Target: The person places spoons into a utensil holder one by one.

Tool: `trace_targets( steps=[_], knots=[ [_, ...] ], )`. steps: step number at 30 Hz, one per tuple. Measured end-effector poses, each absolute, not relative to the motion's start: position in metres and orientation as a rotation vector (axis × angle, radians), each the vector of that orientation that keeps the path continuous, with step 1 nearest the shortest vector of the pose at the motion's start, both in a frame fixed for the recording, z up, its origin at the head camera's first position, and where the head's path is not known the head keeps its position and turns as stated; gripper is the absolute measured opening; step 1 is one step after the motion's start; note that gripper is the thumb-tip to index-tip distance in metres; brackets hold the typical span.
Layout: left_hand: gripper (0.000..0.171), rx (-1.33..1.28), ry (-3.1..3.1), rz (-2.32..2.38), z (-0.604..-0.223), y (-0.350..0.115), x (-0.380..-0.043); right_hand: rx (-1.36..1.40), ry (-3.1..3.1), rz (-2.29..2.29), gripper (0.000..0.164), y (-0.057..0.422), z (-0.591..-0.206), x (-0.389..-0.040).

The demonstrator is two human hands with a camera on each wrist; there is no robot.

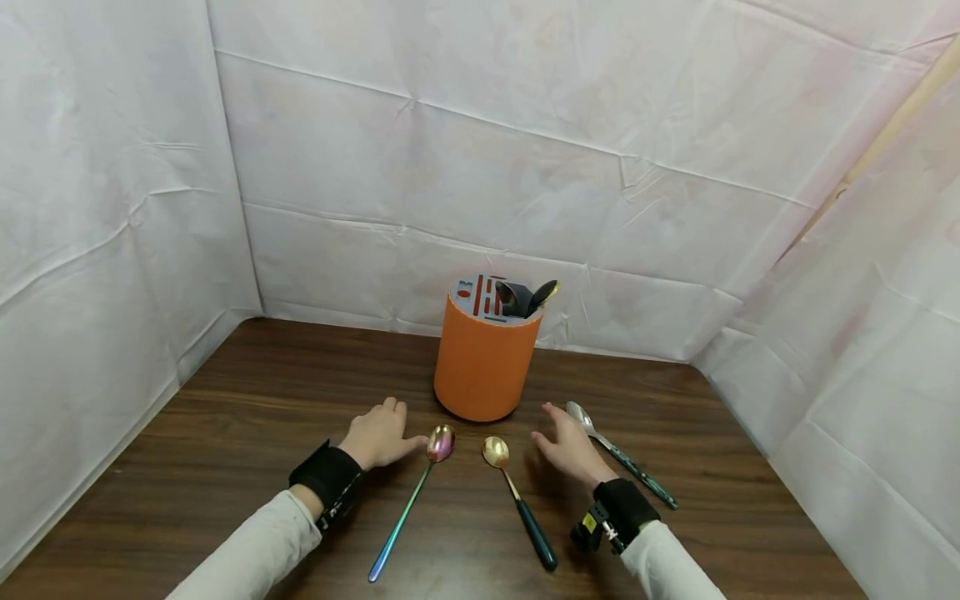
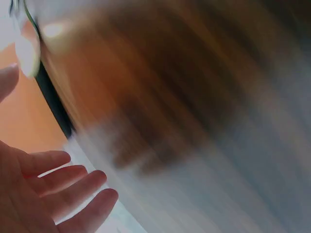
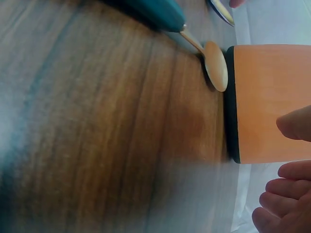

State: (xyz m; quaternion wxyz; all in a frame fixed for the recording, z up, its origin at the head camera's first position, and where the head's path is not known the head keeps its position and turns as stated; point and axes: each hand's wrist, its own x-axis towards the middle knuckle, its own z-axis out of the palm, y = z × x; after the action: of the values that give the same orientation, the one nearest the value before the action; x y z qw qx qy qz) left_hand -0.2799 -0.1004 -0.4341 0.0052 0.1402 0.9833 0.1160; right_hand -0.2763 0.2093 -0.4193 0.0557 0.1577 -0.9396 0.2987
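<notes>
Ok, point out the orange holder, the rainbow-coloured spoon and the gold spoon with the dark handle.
Orange holder (image 1: 486, 360): head view, front of its wall.
Rainbow-coloured spoon (image 1: 410, 503): head view, on its handle.
Gold spoon (image 1: 529, 524): head view, on its dark handle.

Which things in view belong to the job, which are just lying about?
Likely the job's:
left hand
right hand
iridescent spoon
gold, dark-handled spoon
silver, green-handled spoon
orange holder

Seemingly incidental:
dark utensils in the holder
wrist straps
wooden table
pale cloth backdrop
</notes>
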Motion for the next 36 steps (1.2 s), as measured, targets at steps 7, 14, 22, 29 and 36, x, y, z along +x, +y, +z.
trace_targets(
  steps=[7, 14, 22, 29, 36],
  knots=[
    [0.075, 0.484, 3.049, 0.378, -0.428, -0.071, -0.264, 0.464, -2.914, 0.929, 0.053, 0.209, -0.425, -0.274],
    [0.075, 0.495, 3.027, 0.286, -0.425, -0.06, -0.255, 0.476, -2.917, 0.913, 0.053, 0.209, -0.433, -0.274],
    [0.03, 0.541, 2.985, 0.36, -0.425, -0.058, -0.252, 0.508, -2.902, 0.914, 0.051, 0.207, -0.434, -0.273],
    [0.022, 0.62, 3.011, 0.476, -0.421, -0.055, -0.248, 0.535, -2.916, 0.919, 0.051, 0.206, -0.433, -0.271],
    [0.024, 0.57, 2.929, 0.574, -0.42, -0.055, -0.246, 0.55, -2.922, 0.915, 0.05, 0.206, -0.433, -0.267]
  ],
)
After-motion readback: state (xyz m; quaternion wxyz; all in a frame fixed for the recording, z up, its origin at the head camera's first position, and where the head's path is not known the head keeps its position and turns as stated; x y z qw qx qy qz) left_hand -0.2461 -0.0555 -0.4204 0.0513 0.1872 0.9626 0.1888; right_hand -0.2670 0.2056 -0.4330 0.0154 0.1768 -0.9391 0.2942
